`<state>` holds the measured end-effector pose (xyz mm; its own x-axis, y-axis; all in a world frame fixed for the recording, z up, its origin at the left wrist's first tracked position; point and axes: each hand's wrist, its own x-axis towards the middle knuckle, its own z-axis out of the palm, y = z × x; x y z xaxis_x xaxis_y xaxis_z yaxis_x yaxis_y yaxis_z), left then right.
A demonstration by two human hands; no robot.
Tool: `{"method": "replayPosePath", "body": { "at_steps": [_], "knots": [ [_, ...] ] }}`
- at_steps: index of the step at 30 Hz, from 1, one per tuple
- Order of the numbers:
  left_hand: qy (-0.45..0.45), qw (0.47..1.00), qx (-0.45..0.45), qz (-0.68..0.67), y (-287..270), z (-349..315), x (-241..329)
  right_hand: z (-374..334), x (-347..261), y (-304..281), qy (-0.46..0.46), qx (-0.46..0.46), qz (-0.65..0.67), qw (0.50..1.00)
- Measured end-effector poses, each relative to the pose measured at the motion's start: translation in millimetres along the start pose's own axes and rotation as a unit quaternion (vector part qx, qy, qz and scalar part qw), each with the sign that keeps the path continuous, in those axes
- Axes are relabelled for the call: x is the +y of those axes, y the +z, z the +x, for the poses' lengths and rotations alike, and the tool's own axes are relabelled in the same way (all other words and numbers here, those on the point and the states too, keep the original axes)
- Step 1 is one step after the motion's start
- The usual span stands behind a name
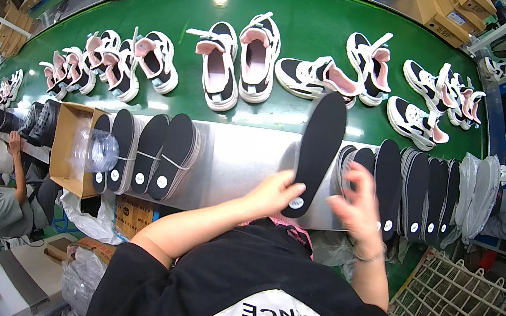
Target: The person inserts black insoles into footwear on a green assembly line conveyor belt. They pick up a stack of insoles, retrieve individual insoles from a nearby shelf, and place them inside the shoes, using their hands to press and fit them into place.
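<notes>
My left hand grips a black insole by its heel end, near a small white round sticker. The insole stands nearly upright, toe end pointing away from me over the metal ledge. To its right my right hand is raised with fingers apart and holds nothing, just in front of a stack of black insoles. Beyond the held insole, partly behind its toe, lies a black and white sneaker with pink lining. Another sneaker stands just past it.
More bundled insoles line the metal ledge on the left, beside a cardboard box with clear plastic. Pairs of sneakers sit along the green conveyor belt. A wire rack stands at lower right. Another person works at left.
</notes>
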<state>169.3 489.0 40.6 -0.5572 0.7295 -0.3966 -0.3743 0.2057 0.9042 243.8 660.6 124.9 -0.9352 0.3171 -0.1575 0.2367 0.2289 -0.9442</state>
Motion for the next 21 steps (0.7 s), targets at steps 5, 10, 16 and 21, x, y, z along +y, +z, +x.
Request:
{"method": "replayPosePath", "body": {
  "at_steps": [5, 10, 16, 21],
  "knots": [
    [0.041, 0.946, -0.022, 0.321, -8.1, 9.3, 50.0, 72.0, 10.9, 66.4, -0.062, -0.05, -0.068, 0.995],
    [0.17, 0.885, 0.388, 0.195, -124.4, 30.4, 56.4, 147.0, 43.8, 47.7, -0.144, -0.144, -0.145, 0.968],
    [0.037, 0.852, 0.482, 0.202, -251.6, 80.5, 17.1, 219.1, 66.8, 79.4, -0.003, -0.228, -0.056, 0.972],
    [-0.065, 0.832, 0.47, 0.287, -256.5, 107.3, 4.5, 263.4, 103.0, 73.1, -0.024, -0.05, -0.013, 0.998]
  ]
}}
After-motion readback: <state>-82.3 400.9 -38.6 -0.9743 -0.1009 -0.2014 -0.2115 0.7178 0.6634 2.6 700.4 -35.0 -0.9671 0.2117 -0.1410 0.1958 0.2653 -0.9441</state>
